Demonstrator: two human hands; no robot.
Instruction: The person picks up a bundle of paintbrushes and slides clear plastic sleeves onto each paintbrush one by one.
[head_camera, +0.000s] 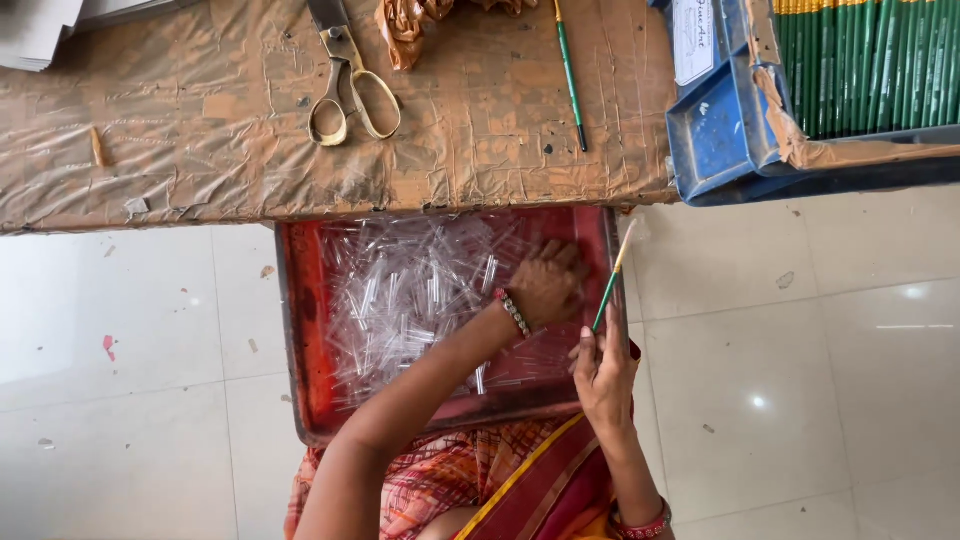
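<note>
Now our left hand (545, 285) digs, fingers curled, among clear plastic caps (400, 295) in the red tray (300, 330); beside it, our right hand (603, 375) grips a green pencil (611, 283), awaiting a cap.

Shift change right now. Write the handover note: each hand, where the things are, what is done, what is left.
Left hand: down in the red tray, fingers among the clear plastic tubes; no tube visibly gripped.
Right hand: holds one green pencil upright over the tray's right edge.
One more green pencil and scissors lie on the brown-covered table; a stack of green pencils sits in the blue tray.
Done: none visibly sleeved. Left: held pencil still bare.
</note>
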